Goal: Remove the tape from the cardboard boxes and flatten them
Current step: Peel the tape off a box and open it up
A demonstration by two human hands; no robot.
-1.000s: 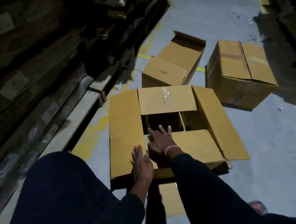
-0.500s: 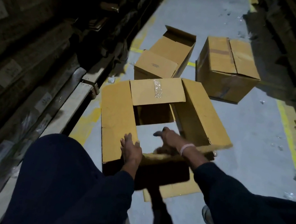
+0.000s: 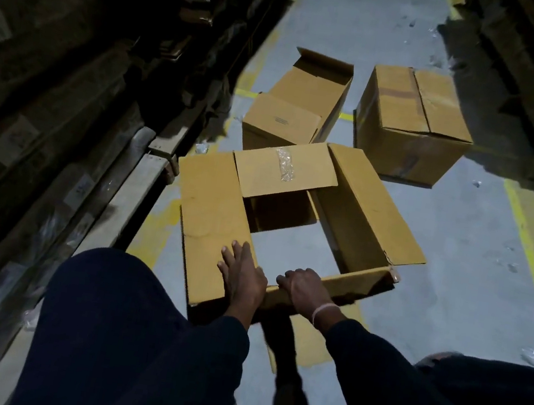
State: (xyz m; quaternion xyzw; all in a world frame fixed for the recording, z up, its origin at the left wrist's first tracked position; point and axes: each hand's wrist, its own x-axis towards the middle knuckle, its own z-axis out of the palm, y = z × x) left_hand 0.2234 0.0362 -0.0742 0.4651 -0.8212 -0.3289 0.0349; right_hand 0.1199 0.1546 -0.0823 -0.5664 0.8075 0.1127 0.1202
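While the opened box (image 3: 292,206) stands on the floor (image 3: 454,282) | left hand (image 3: 240,278) flat, fingers spread, on its left flap | right hand (image 3: 306,286) curled over near flap edge | tape strip (image 3: 284,165) on far flap | two boxes beyond.

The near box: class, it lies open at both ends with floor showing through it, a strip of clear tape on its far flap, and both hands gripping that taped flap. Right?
Not quite. The head view shows the near box open, and the tape on the far flap, but the hands are elsewhere: the left hand lies flat on the left flap, the right hand grips the near edge.
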